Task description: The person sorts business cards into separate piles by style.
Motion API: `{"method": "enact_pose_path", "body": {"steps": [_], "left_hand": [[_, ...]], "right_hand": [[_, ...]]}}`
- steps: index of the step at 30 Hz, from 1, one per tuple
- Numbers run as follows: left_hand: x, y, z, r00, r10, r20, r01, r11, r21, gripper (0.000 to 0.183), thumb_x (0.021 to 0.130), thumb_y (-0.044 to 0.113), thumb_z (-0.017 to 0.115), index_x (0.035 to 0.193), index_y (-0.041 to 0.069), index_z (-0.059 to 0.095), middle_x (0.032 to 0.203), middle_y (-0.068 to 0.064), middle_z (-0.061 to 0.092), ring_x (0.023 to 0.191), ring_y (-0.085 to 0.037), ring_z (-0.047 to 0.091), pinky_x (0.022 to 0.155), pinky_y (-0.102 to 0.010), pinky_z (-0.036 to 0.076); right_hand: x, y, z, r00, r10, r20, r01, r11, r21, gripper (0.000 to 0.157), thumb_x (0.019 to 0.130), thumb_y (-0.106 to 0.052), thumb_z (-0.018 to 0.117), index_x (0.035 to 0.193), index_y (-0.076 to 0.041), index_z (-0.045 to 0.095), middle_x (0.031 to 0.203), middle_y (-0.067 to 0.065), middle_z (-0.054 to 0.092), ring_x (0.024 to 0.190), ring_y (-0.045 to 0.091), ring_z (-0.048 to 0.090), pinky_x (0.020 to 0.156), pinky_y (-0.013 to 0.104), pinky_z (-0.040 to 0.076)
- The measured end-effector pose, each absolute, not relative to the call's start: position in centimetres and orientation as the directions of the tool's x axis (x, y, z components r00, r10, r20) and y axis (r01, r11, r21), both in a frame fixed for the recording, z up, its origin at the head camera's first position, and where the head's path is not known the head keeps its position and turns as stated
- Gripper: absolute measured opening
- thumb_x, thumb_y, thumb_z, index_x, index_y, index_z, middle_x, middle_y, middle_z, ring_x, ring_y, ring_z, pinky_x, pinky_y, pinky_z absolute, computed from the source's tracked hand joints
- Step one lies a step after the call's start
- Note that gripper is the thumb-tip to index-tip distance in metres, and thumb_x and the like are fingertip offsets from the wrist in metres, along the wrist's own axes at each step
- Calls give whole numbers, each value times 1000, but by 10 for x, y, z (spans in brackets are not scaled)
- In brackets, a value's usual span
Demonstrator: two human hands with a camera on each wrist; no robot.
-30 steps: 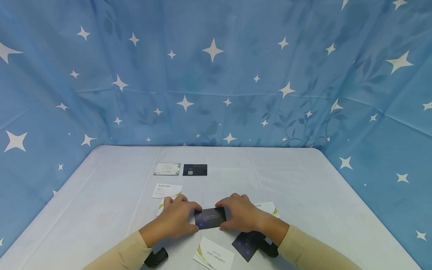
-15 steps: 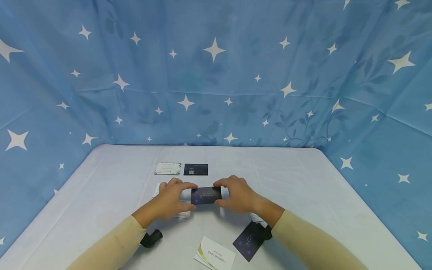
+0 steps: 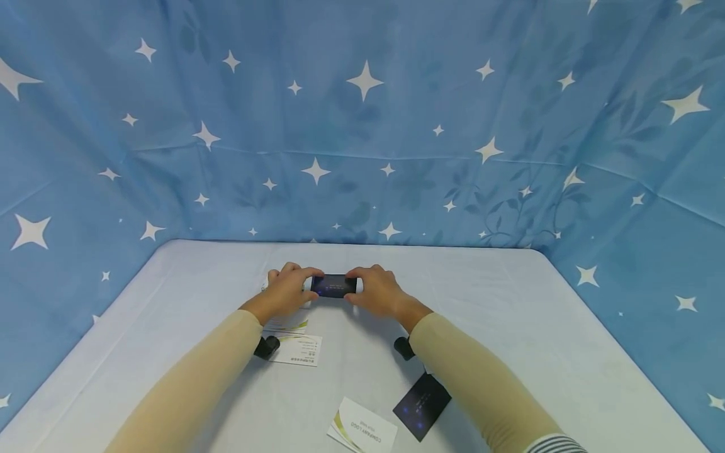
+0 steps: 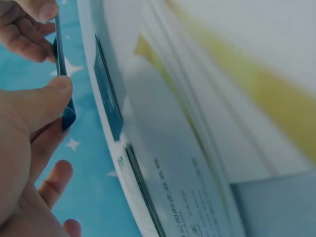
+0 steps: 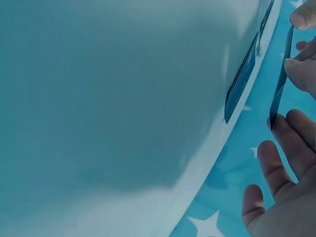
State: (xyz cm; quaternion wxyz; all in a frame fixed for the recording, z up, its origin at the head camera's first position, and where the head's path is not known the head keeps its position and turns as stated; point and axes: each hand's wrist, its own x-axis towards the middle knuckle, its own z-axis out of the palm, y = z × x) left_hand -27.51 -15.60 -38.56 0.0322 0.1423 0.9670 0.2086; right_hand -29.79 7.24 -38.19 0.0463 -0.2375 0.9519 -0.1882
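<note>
In the head view, a dark business card [image 3: 334,285] is held level above the far part of the table. My left hand [image 3: 285,290] pinches its left end and my right hand [image 3: 378,292] its right end, thumbs on the near side. The left wrist view shows the card [image 4: 60,49] edge-on, its lower corner bent. Below it on the table lie a dark card stack [image 4: 106,89] and a white card stack [image 4: 143,192]. From the right wrist, the dark stack [image 5: 242,79] also appears under the raised card [image 5: 282,79]. In the head view the hands and card cover these stacks.
White cards with green-yellow stripes [image 3: 297,350] lie under the left forearm. More white cards [image 3: 362,429] rest at the near edge, beside a dark card [image 3: 421,406] near the right sleeve. Black devices [image 3: 404,348] sit at both wrists. A starry blue curtain [image 3: 362,157] stands behind the table.
Both hands have lifted the dark card and carried it away from me, from mid-table to over the far card stacks. White cards at mid-left are uncovered; the near cards stay put.
</note>
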Motion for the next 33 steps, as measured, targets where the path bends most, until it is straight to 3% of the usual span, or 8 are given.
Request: {"method": "enact_pose_path", "body": {"steps": [15, 33], "left_hand": [[-302, -160, -397, -973, 209, -98, 155, 907, 392, 50, 96, 27, 70, 144, 22, 55, 132, -11, 56, 127, -32, 37, 94, -54, 22], [-306, -157, -398, -968, 191, -162, 115, 914, 389, 52, 98, 26, 66, 147, 22, 52, 139, -18, 47, 120, -34, 36, 93, -55, 27]], "right_hand": [[-325, 51, -392, -904, -413, -114, -356, 872, -337, 50, 96, -36, 69, 142, -21, 57, 134, 6, 59, 121, 28, 47, 104, 48, 36], [-334, 48, -402, -897, -415, -150, -352, 878, -324, 46, 97, -33, 67, 140, -20, 58, 131, 6, 61, 119, 26, 49, 105, 46, 34]]}}
